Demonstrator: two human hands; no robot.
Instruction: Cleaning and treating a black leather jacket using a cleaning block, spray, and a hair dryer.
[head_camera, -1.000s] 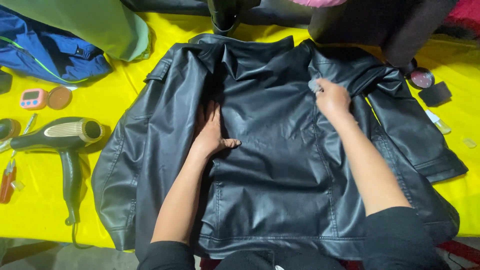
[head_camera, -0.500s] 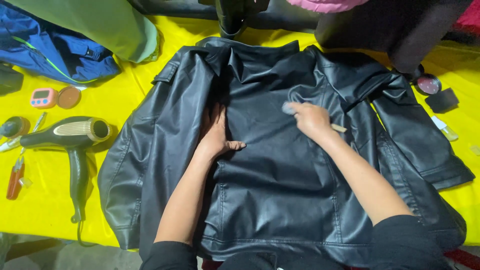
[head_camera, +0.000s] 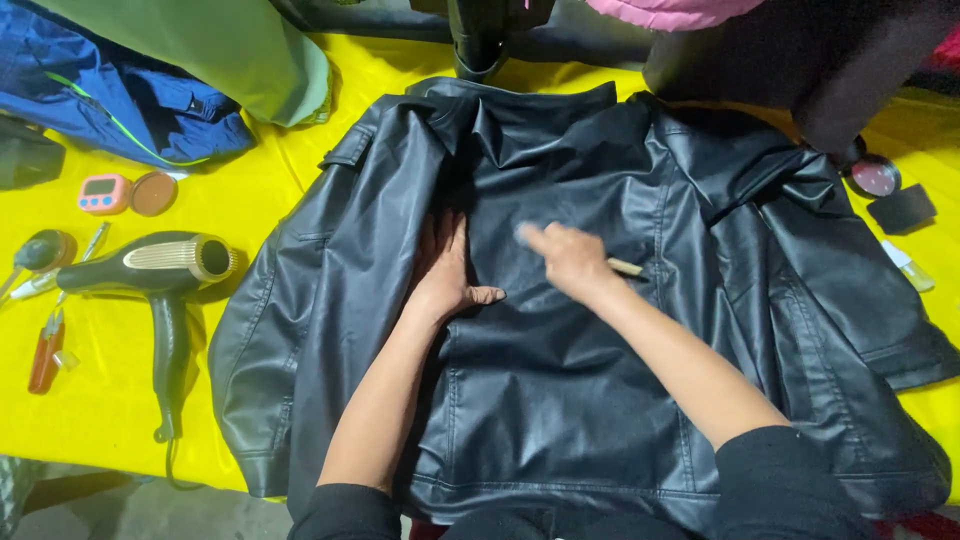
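A black leather jacket (head_camera: 560, 400) lies spread back-up on a yellow table cover (head_camera: 110, 400). My left hand (head_camera: 447, 268) lies flat, palm down, on the jacket's back left of centre. My right hand (head_camera: 570, 258) rests on the middle of the back, closed around a small wooden-handled tool (head_camera: 626, 267) whose handle sticks out to the right. Its tip near my fingertips is blurred.
A black hair dryer (head_camera: 150, 270) lies left of the jacket, with a small pink timer (head_camera: 103, 193), a round brown lid (head_camera: 154, 193) and small tools (head_camera: 45, 350) near it. Blue and green garments (head_camera: 170, 90) sit top left. A round tin (head_camera: 873, 177) and black pad (head_camera: 902, 208) lie right.
My right hand has moved from the upper right of the jacket's back leftward and down to its centre, near my left hand. My left hand has stayed pressed in place.
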